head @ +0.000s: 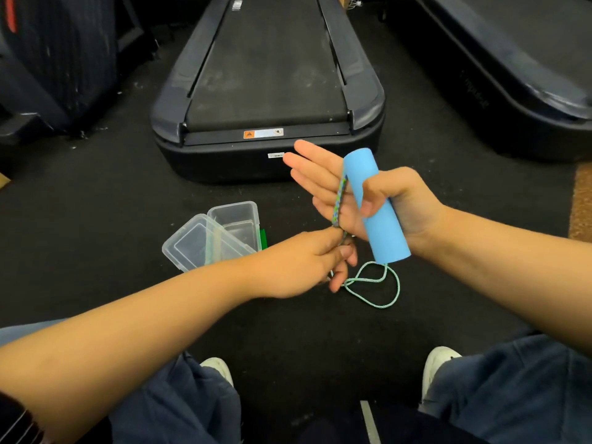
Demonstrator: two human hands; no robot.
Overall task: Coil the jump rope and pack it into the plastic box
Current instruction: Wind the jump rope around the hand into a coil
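My right hand (pixel 362 200) pins a light blue foam jump rope handle (pixel 374 213) against its palm with the thumb, fingers stretched out flat. A stretch of the green-and-blue cord (pixel 436 200) runs across those fingers. My left hand (pixel 317 261) pinches the cord just below them. The rest of the mint green cord (pixel 374 288) hangs from the handle's lower end and loops on the dark floor. The clear plastic box (pixel 238 221) lies open on the floor to the left, its clear lid (pixel 198 243) leaning beside it, partly hidden by my left forearm.
A black treadmill deck (pixel 269 91) stretches ahead on the dark floor, with a second dark machine (pixel 512 75) at the right and dark equipment at the far left. My knees in blue trousers and white shoes (pixel 439 366) fill the bottom of the view. Something green (pixel 263 238) lies by the box.
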